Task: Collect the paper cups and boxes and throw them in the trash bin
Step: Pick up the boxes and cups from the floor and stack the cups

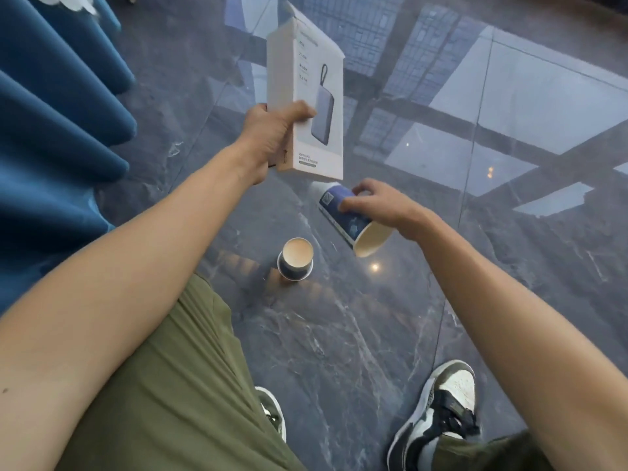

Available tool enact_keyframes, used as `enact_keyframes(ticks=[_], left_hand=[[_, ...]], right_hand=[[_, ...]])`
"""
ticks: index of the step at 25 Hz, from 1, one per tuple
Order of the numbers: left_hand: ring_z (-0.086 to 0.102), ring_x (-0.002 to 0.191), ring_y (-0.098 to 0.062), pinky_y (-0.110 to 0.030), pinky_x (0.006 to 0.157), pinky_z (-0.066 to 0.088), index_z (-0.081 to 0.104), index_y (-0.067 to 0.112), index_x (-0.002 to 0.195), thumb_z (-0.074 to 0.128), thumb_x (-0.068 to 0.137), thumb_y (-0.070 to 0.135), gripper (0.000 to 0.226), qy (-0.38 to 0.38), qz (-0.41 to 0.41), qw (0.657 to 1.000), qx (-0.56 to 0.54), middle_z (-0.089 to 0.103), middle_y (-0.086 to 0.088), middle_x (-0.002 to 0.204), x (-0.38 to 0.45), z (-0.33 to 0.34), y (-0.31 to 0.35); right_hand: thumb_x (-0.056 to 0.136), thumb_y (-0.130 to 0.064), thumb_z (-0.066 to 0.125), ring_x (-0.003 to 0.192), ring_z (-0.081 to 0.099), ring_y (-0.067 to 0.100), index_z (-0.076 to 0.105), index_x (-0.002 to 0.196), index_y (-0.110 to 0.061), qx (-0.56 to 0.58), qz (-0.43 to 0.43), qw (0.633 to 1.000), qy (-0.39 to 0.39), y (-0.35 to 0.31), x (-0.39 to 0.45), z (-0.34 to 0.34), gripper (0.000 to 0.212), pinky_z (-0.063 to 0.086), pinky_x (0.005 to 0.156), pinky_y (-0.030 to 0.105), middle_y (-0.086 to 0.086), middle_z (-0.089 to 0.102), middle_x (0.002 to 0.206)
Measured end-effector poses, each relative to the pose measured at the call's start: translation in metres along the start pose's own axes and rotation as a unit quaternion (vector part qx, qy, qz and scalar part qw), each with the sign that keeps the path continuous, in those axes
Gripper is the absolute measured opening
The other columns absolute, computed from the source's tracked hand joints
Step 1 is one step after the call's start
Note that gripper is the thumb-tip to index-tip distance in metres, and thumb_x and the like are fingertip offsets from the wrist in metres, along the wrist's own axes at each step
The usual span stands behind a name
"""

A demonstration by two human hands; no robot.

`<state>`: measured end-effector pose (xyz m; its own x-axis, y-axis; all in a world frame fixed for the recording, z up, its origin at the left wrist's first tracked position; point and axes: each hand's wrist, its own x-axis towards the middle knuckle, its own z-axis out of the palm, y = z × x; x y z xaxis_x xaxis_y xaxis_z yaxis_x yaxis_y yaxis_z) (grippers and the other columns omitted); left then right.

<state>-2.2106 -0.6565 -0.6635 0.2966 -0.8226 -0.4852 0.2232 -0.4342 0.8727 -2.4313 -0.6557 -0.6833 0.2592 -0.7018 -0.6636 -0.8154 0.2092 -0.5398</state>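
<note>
My left hand [272, 137] grips a flat white cardboard box [306, 96] printed with a power bank picture, held upright above the floor with its top flap open. My right hand [380, 205] holds a blue and white paper cup [346, 215] on its side, its open mouth tilted toward me and down. A second blue paper cup [295, 260] stands upright on the floor between my arms, below the box and left of the held cup. No trash bin is in view.
A blue pleated curtain [51, 130] hangs along the left side. The floor [339, 334] is glossy dark marble that reflects windows. My two feet in black and white sneakers [441, 409] stand at the bottom, with olive trousers [176, 385].
</note>
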Motion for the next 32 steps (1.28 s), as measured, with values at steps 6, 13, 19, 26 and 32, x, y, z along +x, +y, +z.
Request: enact_keyframes(ticks=[6,13,19,26,32], left_hand=[[0.080,0.096,-0.023,-0.053,0.084,0.064,0.060,0.012,0.133,0.087,0.049,0.042,0.093,0.046,-0.025,0.998,-0.041,0.080,-0.005,0.112,-0.004,-0.033,0.005],[0.080,0.096,-0.022,-0.046,0.077,0.066,0.060,0.011,0.133,0.085,0.054,0.040,0.087,0.066,-0.044,0.996,-0.049,0.079,-0.006,0.113,-0.008,-0.044,0.005],[0.079,0.094,-0.020,-0.043,0.077,0.066,0.057,0.014,0.134,0.083,0.060,0.041,0.084,0.088,-0.057,0.994,-0.043,0.078,-0.005,0.115,-0.003,-0.048,0.000],[0.077,0.088,-0.016,-0.020,0.046,0.054,0.056,0.014,0.135,0.081,0.078,0.036,0.066,0.107,-0.046,0.992,-0.055,0.077,-0.004,0.115,0.000,-0.051,0.009],[0.080,0.094,-0.018,-0.033,0.066,0.065,0.058,0.015,0.135,0.083,0.064,0.040,0.079,0.083,-0.043,0.994,-0.058,0.078,-0.003,0.115,-0.004,-0.050,0.009]], right_hand=[[0.067,-0.055,0.074,0.099,0.074,0.022,0.053,0.134,-0.018,0.144,0.002,0.990,-0.002,-0.018,0.004,0.021,0.080,0.059,0.095,0.045,0.006,0.072,0.117],[0.096,-0.037,0.063,0.079,0.068,0.027,0.071,0.092,-0.013,0.249,0.004,0.968,-0.027,-0.017,0.012,0.043,0.026,0.049,0.067,0.033,0.018,0.075,0.095],[0.084,-0.024,0.075,0.104,0.075,0.032,0.053,0.131,-0.012,0.388,0.026,0.921,0.024,-0.005,0.020,0.047,0.053,0.060,0.095,0.049,0.017,0.071,0.125],[0.084,-0.002,0.079,0.104,0.063,0.000,0.043,0.132,-0.021,0.313,-0.110,0.939,0.095,-0.001,-0.007,0.097,0.062,0.054,0.080,0.011,-0.007,0.062,0.119],[0.079,-0.027,0.081,0.120,0.053,0.003,0.037,0.142,-0.033,0.098,-0.161,0.980,0.068,0.030,-0.017,0.136,0.078,0.044,0.097,0.021,-0.016,0.049,0.137]])
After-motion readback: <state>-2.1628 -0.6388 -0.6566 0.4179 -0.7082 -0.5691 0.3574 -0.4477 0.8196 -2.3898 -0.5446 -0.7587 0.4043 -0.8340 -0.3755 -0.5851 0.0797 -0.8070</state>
